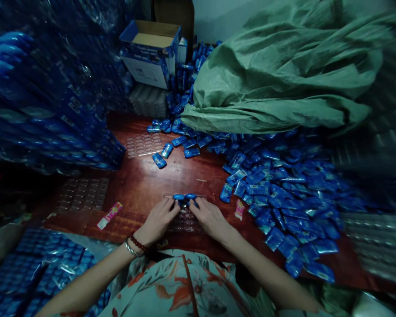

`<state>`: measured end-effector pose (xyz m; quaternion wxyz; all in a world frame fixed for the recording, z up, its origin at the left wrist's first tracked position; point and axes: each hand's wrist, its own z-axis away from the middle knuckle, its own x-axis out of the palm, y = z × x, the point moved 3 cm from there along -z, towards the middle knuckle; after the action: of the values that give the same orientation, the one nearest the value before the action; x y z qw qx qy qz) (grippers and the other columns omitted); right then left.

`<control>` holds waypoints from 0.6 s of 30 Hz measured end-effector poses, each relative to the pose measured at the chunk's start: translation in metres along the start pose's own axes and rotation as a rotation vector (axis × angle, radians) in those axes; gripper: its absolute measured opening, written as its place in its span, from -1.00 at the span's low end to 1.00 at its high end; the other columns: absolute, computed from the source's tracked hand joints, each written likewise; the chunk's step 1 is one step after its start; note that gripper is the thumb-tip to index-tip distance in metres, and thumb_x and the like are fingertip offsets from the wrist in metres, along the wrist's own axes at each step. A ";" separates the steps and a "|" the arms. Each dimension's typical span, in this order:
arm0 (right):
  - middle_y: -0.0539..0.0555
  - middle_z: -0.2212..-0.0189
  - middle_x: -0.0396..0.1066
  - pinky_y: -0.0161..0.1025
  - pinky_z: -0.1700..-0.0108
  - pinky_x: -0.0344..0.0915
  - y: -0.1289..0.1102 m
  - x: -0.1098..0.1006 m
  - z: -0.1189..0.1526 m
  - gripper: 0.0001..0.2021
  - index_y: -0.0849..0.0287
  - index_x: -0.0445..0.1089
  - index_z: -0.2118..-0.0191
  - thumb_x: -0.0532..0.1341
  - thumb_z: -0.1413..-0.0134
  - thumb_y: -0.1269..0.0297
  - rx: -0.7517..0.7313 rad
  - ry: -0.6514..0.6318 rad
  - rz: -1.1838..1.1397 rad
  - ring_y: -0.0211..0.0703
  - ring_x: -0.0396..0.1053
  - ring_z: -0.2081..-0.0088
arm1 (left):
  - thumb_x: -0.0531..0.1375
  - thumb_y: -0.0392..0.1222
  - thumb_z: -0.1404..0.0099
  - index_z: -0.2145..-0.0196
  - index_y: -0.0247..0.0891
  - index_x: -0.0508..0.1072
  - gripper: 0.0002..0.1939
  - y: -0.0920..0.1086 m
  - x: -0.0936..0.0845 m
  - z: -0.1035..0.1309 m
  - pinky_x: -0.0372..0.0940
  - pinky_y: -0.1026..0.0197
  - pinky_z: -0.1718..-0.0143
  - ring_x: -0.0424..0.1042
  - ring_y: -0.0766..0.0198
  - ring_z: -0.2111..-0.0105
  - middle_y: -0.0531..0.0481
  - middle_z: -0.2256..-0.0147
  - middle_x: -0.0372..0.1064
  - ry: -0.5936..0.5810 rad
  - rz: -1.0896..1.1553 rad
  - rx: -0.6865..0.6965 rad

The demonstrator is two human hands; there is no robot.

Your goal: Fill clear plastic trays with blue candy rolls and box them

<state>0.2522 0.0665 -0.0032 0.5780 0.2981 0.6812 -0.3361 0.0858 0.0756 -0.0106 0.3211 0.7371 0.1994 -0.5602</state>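
A clear plastic tray with moulded pockets (186, 225) lies on the reddish-brown table in front of my body. At its far edge sit two small blue packets (178, 197), side by side. My left hand (163, 214), with beads and a silver bracelet at the wrist, has its fingers closed on the left packet. Around the right blue packet (190, 196) the fingers of my right hand (211, 219) are curled. Both thumbs point inward over the tray, and the fingertips partly hide the packets' near sides.
Loose blue packets (284, 193) are heaped on the right, partly under a green sack (284, 75). Wrapped blue packs (46, 97) are stacked at left. More clear trays (82, 193) lie left. A blue-and-white box (148, 66) stands at the back. Pink wrappers (110, 215) lie nearby.
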 end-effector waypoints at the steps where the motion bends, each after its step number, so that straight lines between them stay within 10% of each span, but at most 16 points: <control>1: 0.16 0.33 0.36 -0.24 0.32 0.36 -0.002 -0.001 -0.004 -0.74 0.32 0.31 0.08 0.07 -0.10 0.54 -0.005 -0.024 0.026 -0.12 0.34 0.32 | -0.04 -0.45 -0.26 0.09 -0.35 0.29 -0.71 0.002 0.001 -0.004 0.31 0.04 0.15 0.27 0.12 0.17 -0.20 0.20 0.28 -0.042 -0.016 0.000; 6: 0.15 0.35 0.35 -0.25 0.35 0.32 -0.009 0.003 -0.012 -0.75 0.30 0.33 0.08 0.11 -0.10 0.51 0.019 -0.007 0.100 -0.12 0.32 0.33 | -0.02 -0.47 -0.23 0.06 -0.35 0.28 -0.68 0.009 0.004 -0.013 0.27 0.03 0.09 0.28 0.13 0.15 -0.18 0.17 0.29 -0.128 -0.056 0.055; 11: 0.18 0.19 0.35 -0.27 0.31 0.29 -0.011 0.001 0.006 -0.68 0.18 0.29 -0.04 0.09 -0.17 0.39 0.123 0.170 0.064 -0.11 0.31 0.23 | -0.01 -0.41 -0.28 -0.09 -0.30 0.19 -0.59 -0.001 0.003 0.001 0.30 0.10 0.17 0.28 0.15 0.14 -0.22 0.09 0.24 0.090 0.004 0.036; 18: 0.14 0.19 0.33 -0.30 0.20 0.25 0.063 -0.008 -0.050 -0.68 0.14 0.32 -0.02 -0.07 -0.26 0.31 0.430 0.175 -0.029 -0.15 0.28 0.16 | 0.05 -0.11 -0.31 -0.08 -0.26 0.23 -0.60 -0.093 -0.004 -0.040 0.26 0.08 0.06 0.28 0.12 0.09 -0.21 0.05 0.18 0.324 0.105 -0.398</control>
<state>0.2745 0.1439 0.0033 0.4349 0.4325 0.6457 -0.4548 0.0514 0.1703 -0.0235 0.4521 0.7490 0.3160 -0.3671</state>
